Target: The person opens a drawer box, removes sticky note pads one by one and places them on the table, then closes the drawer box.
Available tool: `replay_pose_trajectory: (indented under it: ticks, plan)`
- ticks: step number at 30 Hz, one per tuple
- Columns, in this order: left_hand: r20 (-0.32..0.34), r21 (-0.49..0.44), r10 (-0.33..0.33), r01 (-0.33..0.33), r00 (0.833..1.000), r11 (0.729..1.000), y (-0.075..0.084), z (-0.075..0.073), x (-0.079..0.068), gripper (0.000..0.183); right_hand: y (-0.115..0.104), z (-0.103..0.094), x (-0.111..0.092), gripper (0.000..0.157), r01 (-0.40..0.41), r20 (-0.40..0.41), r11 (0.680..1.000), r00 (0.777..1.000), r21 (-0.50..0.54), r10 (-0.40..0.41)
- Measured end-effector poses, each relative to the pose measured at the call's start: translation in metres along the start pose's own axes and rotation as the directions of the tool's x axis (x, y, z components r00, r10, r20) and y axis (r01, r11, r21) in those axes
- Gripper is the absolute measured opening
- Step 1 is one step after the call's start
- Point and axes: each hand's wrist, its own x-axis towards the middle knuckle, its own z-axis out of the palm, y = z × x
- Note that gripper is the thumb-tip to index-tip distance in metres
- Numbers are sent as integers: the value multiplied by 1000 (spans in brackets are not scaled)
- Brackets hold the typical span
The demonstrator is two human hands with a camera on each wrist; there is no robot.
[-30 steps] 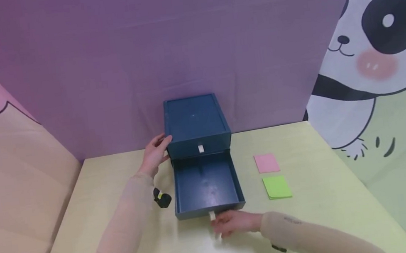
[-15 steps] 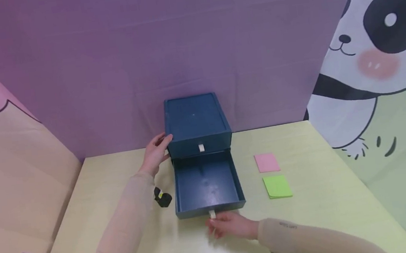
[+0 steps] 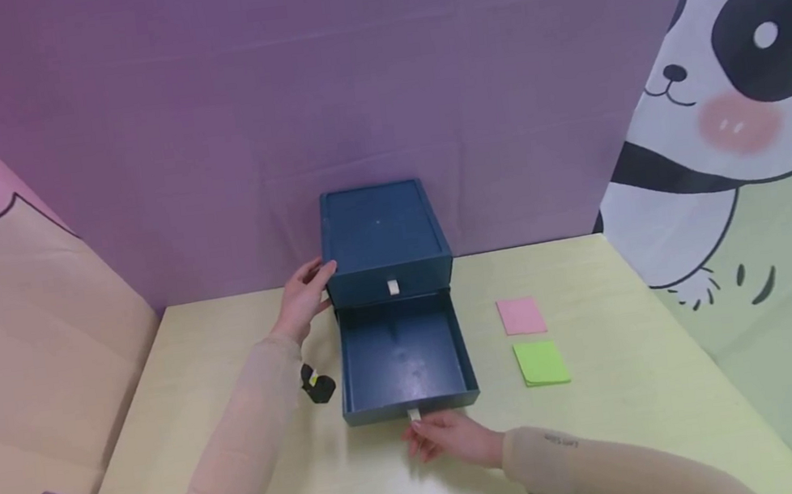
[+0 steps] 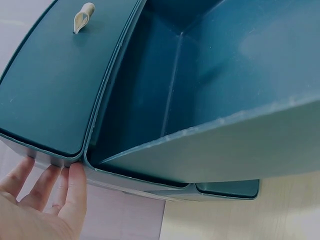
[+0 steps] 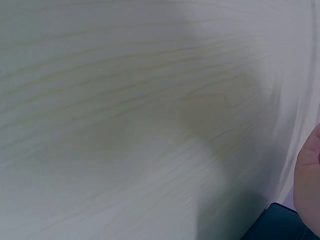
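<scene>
A dark blue drawer cabinet (image 3: 380,224) stands against the back wall. Its upper drawer (image 3: 414,279) is in, with a pale fabric pull tab (image 4: 82,17). Beneath it a bare-bottomed drawer (image 3: 402,360) is pulled far out; part of a lower drawer (image 4: 227,188) shows in the left wrist view. My left hand (image 3: 302,298) rests on the cabinet's left side, fingertips (image 4: 50,172) touching it near the front edge. At the pulled-out drawer's front, my right hand (image 3: 454,436) pinches its pale tab (image 3: 413,415). The right wrist view shows only an edge of that hand (image 5: 307,185).
On the light wood table (image 3: 621,417), right of the cabinet, lie a pink sticky-note pad (image 3: 521,316) and a green sticky-note pad (image 3: 541,363). A purple backdrop (image 3: 207,138) rises behind the cabinet. Printed panels flank the table, one with a panda (image 3: 736,78).
The right hand has shifted slightly left, and its thumb and fingers have come together on the drawer's tab. The drawer and the left hand look unmoved.
</scene>
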Motion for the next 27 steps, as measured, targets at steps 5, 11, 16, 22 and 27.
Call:
replay_pose_trajectory:
  ticks: [5,11,16,22,27]
  plan:
    - [-4,-5,4,-4,1000,1000,0,0,0,65,0,0,0,41,-9,-2,1000,1000,15,9]
    - [-3,-5,10,-10,1000,1000,-1,0,1,65,-1,0,0,39,3,-9,1000,1000,19,-3]
    - [-2,-1,4,-4,1000,1000,-2,-1,1,66,-2,2,0,37,13,-20,999,1000,42,-12]
    - [-3,1,4,-4,1000,1000,-1,0,-1,66,-4,3,-1,36,15,-30,998,999,59,-14]
    - [-8,1,2,-2,1000,1000,0,1,-2,65,-5,2,-3,35,45,-49,997,998,66,-42]
